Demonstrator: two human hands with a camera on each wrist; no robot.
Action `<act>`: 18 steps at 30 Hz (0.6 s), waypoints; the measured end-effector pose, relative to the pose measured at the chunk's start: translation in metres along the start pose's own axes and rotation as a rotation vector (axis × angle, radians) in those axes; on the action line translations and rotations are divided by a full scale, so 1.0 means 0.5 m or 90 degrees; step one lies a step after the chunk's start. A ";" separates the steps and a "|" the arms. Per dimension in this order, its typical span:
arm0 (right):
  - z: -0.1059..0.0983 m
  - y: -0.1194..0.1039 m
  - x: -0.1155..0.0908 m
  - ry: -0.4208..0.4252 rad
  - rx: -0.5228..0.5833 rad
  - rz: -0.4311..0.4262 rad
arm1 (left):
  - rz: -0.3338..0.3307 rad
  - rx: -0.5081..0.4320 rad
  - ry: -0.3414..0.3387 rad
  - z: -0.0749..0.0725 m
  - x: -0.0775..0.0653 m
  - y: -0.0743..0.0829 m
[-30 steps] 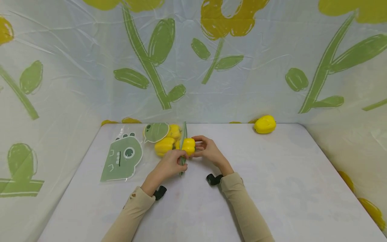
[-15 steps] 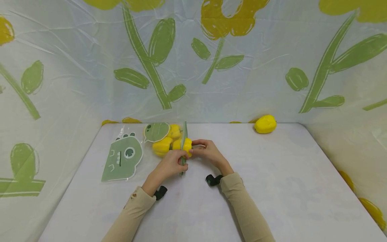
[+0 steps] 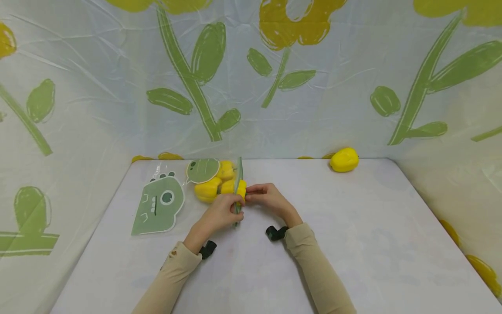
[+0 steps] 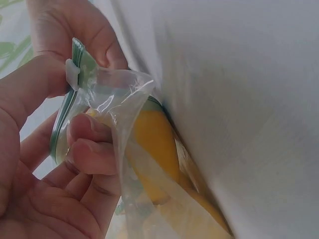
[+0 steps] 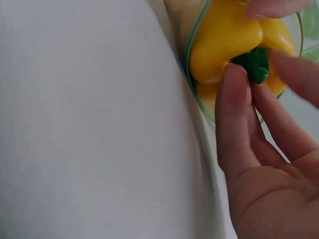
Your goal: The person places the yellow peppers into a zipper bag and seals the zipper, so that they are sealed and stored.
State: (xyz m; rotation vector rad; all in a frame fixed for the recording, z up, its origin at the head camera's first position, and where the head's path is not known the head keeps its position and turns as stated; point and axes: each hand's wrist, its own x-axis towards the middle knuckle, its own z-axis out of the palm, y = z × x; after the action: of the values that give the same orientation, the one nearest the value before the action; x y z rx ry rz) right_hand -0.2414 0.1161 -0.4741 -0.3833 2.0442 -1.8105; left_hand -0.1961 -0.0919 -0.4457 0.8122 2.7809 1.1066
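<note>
A clear zip bag (image 4: pixel 130 94) with a green-edged mouth lies on its side, holding several yellow bell peppers (image 3: pixel 207 190). My left hand (image 3: pixel 219 213) pinches the near side of its mouth between thumb and fingers. At that mouth is another yellow bell pepper (image 5: pixel 224 42), inside the rim, its green stem (image 5: pixel 255 64) facing my right hand (image 3: pixel 274 201). The right fingertips (image 5: pixel 234 82) are gathered about the stem end and press there, the fingers fairly straight. In the left wrist view, clear plastic covers part of the left fingers.
A second clear bag (image 3: pixel 157 209) with a green one-eyed monster print lies flat on the left. One loose yellow bell pepper (image 3: pixel 344 160) sits at the back right of the white table (image 3: pixel 376 244). A flower-patterned curtain (image 3: pixel 333 104) rises behind the table.
The pepper at the mouth has moved left, deeper into the bag, and my right hand has followed it. The peppers inside have shifted slightly left. My left hand stays on the rim.
</note>
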 end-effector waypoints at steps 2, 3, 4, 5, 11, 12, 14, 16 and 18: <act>0.000 0.002 0.000 -0.003 0.005 0.001 | 0.003 0.000 0.000 0.000 0.000 0.000; 0.000 0.002 0.001 -0.001 0.004 -0.004 | 0.003 0.001 -0.001 0.000 0.001 0.000; 0.002 0.002 0.001 0.004 0.003 -0.007 | 0.003 0.001 -0.002 0.000 0.001 0.000; 0.004 0.002 0.001 0.010 -0.002 -0.012 | 0.003 -0.001 -0.002 0.000 0.001 0.000; 0.022 0.000 0.007 0.061 -0.039 -0.023 | -0.009 -0.009 -0.008 -0.001 0.000 0.002; 0.027 -0.002 0.008 0.069 -0.047 -0.026 | -0.008 -0.010 -0.008 -0.001 0.000 0.002; 0.036 -0.007 0.010 0.087 -0.059 -0.031 | -0.002 -0.008 -0.004 -0.001 0.000 0.002; 0.045 -0.010 0.011 0.110 -0.062 -0.036 | 0.011 -0.003 0.003 0.000 0.000 0.001; 0.053 -0.012 0.012 0.132 -0.055 -0.040 | 0.024 0.001 0.011 0.001 0.001 0.001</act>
State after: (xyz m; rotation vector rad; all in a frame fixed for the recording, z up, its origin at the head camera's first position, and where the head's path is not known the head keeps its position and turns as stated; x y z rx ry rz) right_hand -0.2353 0.0893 -0.4715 -0.2971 2.2799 -1.8718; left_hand -0.1962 -0.0913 -0.4456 0.8640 2.7915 1.1232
